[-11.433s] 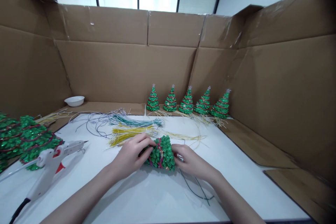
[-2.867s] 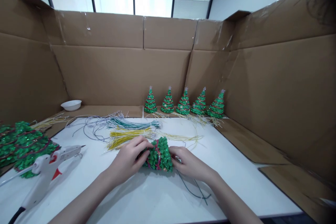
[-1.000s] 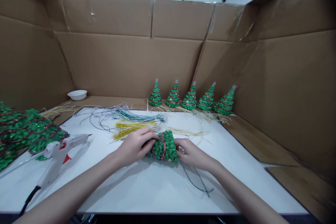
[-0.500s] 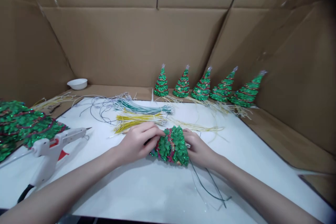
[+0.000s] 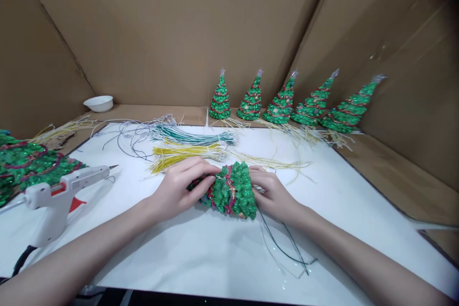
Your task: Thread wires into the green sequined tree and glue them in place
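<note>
A small green Christmas tree decoration point(image 5: 234, 191) with red garland lies on its side between my hands, its wide base turned right. My left hand point(image 5: 186, 184) grips it, thumb and fingers pinched on its upper left side. My right hand point(image 5: 274, 191) is closed at the open base, with the fingertips partly hidden inside. Dark green wires point(image 5: 278, 244) trail out of the base below that hand and onto the white table point(image 5: 172, 258). What the right fingers hold is hard to see.
A white glue gun point(image 5: 60, 201) stands at left, near more green trees point(image 5: 39, 162). Bundles of green wires point(image 5: 193, 135) and yellow wires point(image 5: 190, 151) lie beyond my hands. Several finished trees point(image 5: 281, 103) line the back; a white bowl point(image 5: 98, 103) sits back left. Cardboard walls surround the table.
The view has tipped downward slightly, so the scene sits higher. Both hands stay on the tree, and the left fingers have shifted slightly along its side.
</note>
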Tool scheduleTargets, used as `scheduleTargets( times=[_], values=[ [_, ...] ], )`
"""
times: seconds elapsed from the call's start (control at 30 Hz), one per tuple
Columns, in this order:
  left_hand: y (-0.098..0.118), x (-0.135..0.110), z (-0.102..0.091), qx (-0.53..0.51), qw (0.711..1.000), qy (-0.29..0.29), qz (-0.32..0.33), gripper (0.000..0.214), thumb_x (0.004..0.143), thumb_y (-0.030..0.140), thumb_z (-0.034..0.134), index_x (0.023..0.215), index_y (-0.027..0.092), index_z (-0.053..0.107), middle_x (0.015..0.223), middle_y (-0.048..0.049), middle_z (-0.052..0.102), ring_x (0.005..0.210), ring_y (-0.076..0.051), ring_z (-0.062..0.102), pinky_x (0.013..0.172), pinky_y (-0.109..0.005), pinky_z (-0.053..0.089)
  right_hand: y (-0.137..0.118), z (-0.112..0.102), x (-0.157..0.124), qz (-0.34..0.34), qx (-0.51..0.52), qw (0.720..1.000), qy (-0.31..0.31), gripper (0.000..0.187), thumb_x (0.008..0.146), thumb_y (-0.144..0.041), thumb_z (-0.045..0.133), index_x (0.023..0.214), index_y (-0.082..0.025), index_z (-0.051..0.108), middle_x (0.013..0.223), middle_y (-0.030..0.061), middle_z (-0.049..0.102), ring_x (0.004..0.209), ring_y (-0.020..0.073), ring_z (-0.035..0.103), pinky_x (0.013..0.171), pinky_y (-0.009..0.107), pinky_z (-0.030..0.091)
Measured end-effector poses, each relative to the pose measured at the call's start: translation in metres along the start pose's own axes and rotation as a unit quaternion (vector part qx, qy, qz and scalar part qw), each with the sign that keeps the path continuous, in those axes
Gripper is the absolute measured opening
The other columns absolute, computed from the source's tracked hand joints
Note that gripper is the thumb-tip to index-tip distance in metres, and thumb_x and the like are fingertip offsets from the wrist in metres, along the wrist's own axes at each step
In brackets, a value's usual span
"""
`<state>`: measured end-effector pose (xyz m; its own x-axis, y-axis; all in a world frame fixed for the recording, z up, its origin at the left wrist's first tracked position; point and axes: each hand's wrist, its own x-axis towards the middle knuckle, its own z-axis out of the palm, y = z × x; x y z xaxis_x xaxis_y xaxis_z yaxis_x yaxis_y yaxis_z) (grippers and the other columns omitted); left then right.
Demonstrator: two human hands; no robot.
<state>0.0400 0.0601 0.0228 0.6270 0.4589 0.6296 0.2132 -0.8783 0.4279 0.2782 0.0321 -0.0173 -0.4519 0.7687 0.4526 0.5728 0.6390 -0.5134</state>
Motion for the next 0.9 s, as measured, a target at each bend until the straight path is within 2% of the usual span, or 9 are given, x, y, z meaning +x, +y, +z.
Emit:
scheduleTargets(
  times=[0.2, 0.37, 0.57, 0.9],
  values=[
    [-0.001, 0.002, 0.000, -0.009, 1.000, -0.007, -0.013, 0.012, 0.090, 0.012, 0.055, 0.095, 0.013, 0.066, 0.085, -0.0065, 0.065, 0.079, -0.013, 0.061, 0.071, -0.025, 0.050, -0.006, -0.001, 0.001, 0.042, 0.023, 0.999, 0.006, 0.026, 0.090, -0.020, 0.044, 0.070, -0.020, 0.062, 0.063, 0.0023, 0.062, 0.069, 0.0189, 0.060, 0.069, 0.031, 0.046],
    [0.002, 0.004, -0.001, -0.005, 1.000, -0.012, -0.027, 0.007, 0.088, 0.017, 0.060, 0.091, 0.015, 0.066, 0.083, -0.0046, 0.065, 0.077, -0.014, 0.061, 0.070, -0.025, 0.049, -0.009, 0.001, 0.000, 0.059, 0.034, 0.998, 0.012, 0.022, 0.086, -0.017, 0.046, 0.072, -0.019, 0.064, 0.066, 0.0033, 0.063, 0.069, 0.0191, 0.059, 0.070, 0.031, 0.047],
    [0.002, 0.007, 0.001, 0.011, 0.999, 0.013, -0.041, 0.007, 0.089, 0.019, 0.060, 0.087, 0.016, 0.066, 0.082, -0.0047, 0.065, 0.076, -0.014, 0.060, 0.069, -0.027, 0.049, -0.014, 0.002, 0.002, 0.081, 0.056, 0.995, 0.025, 0.022, 0.085, -0.016, 0.048, 0.072, -0.018, 0.065, 0.065, 0.0030, 0.063, 0.068, 0.0189, 0.059, 0.069, 0.030, 0.048],
    [-0.002, 0.006, 0.002, 0.034, 0.996, 0.057, -0.053, 0.012, 0.088, 0.011, 0.057, 0.079, 0.015, 0.064, 0.074, -0.0033, 0.063, 0.070, -0.013, 0.057, 0.063, -0.025, 0.045, -0.021, 0.004, 0.004, 0.137, 0.135, 0.981, 0.037, 0.024, 0.086, -0.022, 0.047, 0.066, -0.017, 0.061, 0.066, 0.0020, 0.063, 0.067, 0.0182, 0.059, 0.062, 0.027, 0.048]
  ],
)
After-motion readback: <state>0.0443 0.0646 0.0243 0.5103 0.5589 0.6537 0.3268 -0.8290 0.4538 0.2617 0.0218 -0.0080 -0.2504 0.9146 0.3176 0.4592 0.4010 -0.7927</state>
